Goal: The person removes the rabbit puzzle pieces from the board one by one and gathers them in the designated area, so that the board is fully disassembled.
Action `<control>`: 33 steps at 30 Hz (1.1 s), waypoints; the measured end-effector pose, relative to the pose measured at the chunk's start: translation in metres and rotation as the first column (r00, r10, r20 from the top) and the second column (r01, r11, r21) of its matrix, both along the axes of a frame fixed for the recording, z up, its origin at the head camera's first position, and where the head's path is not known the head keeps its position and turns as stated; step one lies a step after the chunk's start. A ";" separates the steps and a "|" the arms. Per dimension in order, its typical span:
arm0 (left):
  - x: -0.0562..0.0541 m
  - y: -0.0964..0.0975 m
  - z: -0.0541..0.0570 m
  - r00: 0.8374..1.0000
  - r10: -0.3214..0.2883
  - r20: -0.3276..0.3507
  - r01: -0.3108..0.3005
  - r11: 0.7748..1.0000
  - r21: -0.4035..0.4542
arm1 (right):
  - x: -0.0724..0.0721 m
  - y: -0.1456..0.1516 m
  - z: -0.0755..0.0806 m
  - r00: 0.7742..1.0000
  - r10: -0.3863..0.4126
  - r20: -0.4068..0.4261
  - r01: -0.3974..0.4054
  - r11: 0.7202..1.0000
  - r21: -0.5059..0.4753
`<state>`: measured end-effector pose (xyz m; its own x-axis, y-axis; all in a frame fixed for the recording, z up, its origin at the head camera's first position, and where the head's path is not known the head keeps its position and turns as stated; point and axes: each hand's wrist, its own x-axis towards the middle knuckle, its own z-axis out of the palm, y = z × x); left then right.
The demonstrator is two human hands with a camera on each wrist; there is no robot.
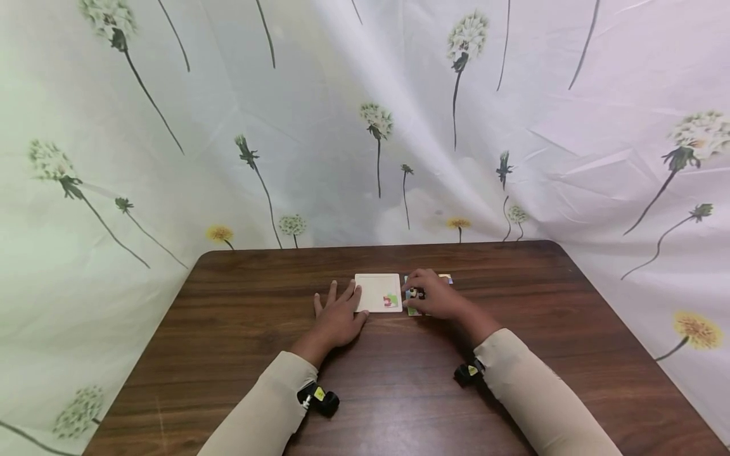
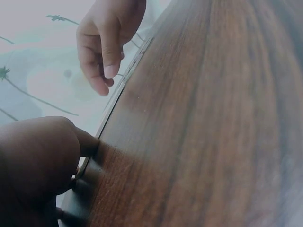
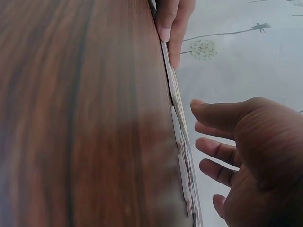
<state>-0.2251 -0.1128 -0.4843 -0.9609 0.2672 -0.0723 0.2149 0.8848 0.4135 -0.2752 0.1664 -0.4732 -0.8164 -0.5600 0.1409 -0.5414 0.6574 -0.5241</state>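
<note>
A square white puzzle tray (image 1: pixel 372 292) lies flat near the table's far edge. One colourful jigsaw piece (image 1: pixel 390 300) sits in its lower right corner. My left hand (image 1: pixel 338 318) rests at the tray's left side, fingers spread, with fingertips and thumb on its edge. Just right of the tray lie several loose jigsaw pieces (image 1: pixel 412 311), partly hidden under my right hand (image 1: pixel 435 296). In the right wrist view that hand hovers over the pieces (image 3: pixel 182 165), its fingers (image 3: pixel 215 146) slightly bent and apart, with nothing between thumb and fingertips.
The brown wooden table (image 1: pixel 376 392) stretches toward me and to both sides. Behind it and along the sides hangs a pale cloth (image 1: pixel 331 126) printed with dandelions. A small black camera is strapped to each wrist.
</note>
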 end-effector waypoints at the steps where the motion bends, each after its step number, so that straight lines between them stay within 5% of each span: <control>1: 0.000 0.000 0.000 1.000 0.000 -0.001 0.000 1.000 0.002 | -0.001 -0.002 -0.001 1.000 -0.007 -0.002 0.007 1.000 0.013; 33: 0.000 0.000 0.000 1.000 0.005 0.000 -0.005 1.000 0.008 | -0.001 -0.031 -0.001 0.991 -0.084 0.100 0.082 0.996 0.022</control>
<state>-0.2248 -0.1123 -0.4845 -0.9622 0.2632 -0.0704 0.2105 0.8823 0.4209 -0.2759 0.1350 -0.4746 -0.8697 -0.4914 0.0460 -0.4296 0.7077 -0.5609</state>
